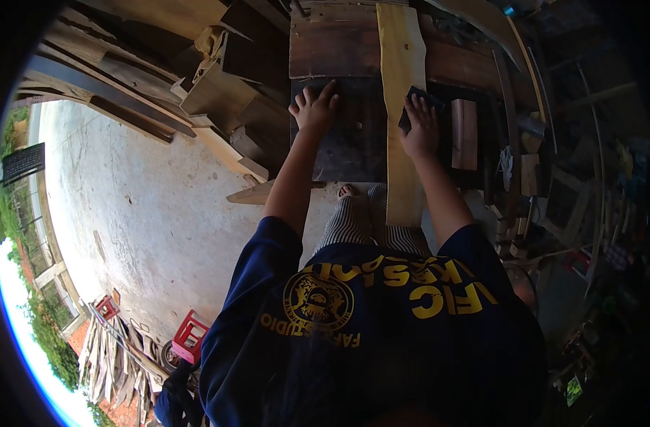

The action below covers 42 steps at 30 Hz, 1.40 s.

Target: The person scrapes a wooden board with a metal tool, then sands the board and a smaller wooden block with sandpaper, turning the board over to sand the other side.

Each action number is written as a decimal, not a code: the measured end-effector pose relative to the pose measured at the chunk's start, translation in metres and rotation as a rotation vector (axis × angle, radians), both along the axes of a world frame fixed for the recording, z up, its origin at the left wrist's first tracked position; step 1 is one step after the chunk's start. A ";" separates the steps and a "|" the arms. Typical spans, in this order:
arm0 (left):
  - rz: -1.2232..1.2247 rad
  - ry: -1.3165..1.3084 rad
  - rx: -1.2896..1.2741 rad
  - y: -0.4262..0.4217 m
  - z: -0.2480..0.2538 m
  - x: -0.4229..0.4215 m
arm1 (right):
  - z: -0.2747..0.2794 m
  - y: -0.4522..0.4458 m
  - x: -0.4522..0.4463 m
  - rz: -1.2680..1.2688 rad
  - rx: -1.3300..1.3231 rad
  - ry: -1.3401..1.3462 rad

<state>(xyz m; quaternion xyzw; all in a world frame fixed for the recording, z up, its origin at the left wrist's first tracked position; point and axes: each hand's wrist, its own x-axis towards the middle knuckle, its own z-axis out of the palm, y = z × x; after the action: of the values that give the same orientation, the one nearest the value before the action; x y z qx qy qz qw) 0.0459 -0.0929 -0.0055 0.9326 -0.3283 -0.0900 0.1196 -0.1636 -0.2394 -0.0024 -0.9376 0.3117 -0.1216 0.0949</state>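
Observation:
A long pale wooden plank [402, 64] with an uneven edge lies lengthwise over the workbench [350, 142], its near end reaching past the bench toward my legs. My right hand [421, 127] rests at the plank's right edge, fingers laid over a dark flat pad [408, 117] pressed against the wood. The pad's exact kind is hard to make out. To the left of the plank, my left hand [316, 110] is open on the dark bench top, fingers spread, holding nothing.
A reddish wooden block [464, 134] sits right of my right hand. Boards and offcuts [225, 99] are stacked at the left. More scrap wood [530, 171] is on the right. Behind me are a red plastic stool [190, 336] and a pile of wood strips [118, 363] on the concrete floor [161, 213].

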 end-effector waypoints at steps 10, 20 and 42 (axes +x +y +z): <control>0.811 0.106 0.029 0.080 -0.037 0.026 | 0.006 0.001 0.000 -0.024 0.011 -0.005; 0.585 0.051 -0.197 -0.007 -0.016 0.041 | 0.008 0.003 -0.001 -0.016 0.031 -0.015; 0.633 -0.007 -0.530 -0.004 -0.025 0.043 | 0.009 0.001 -0.005 -0.007 0.093 -0.091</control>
<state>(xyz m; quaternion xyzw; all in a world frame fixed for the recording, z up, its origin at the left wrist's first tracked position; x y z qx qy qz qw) 0.0890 -0.0971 -0.0303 0.9247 -0.0372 0.0421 0.3765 -0.1682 -0.2386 0.0069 -0.9246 0.3157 -0.1497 0.1521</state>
